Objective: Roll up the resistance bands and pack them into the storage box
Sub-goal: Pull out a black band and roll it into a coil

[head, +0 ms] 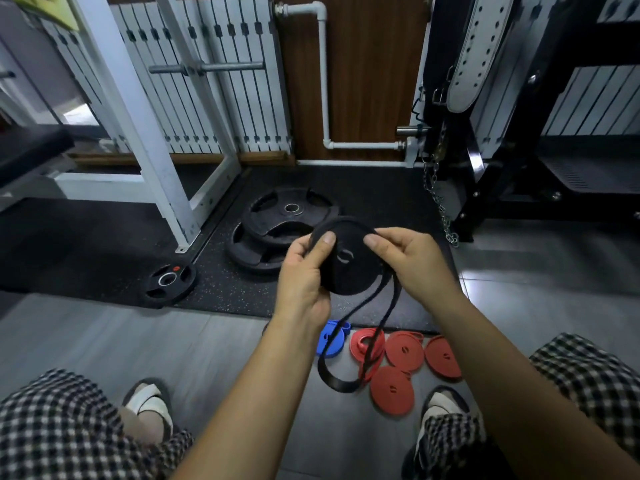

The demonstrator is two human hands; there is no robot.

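Black resistance band (349, 271), half rolled into a flat disc, is between the hands: left hand (304, 271) grips the disc, right hand (412, 261) pinches the outer turn. It seems soft, stretchy and light; better hold the disc by its flat faces, or it may unwind. Below the hands lie one blue roll (330, 339) and four red rolls (403, 349), one loose.

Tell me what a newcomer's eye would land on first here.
First, the black band roll at centre, gripped between the left hand and right hand, its loose tail hanging down. Below them, red rolled bands and a blue roll lie on the grey tiles. Behind the hands, stacked black weight plates lie on the rubber mat.
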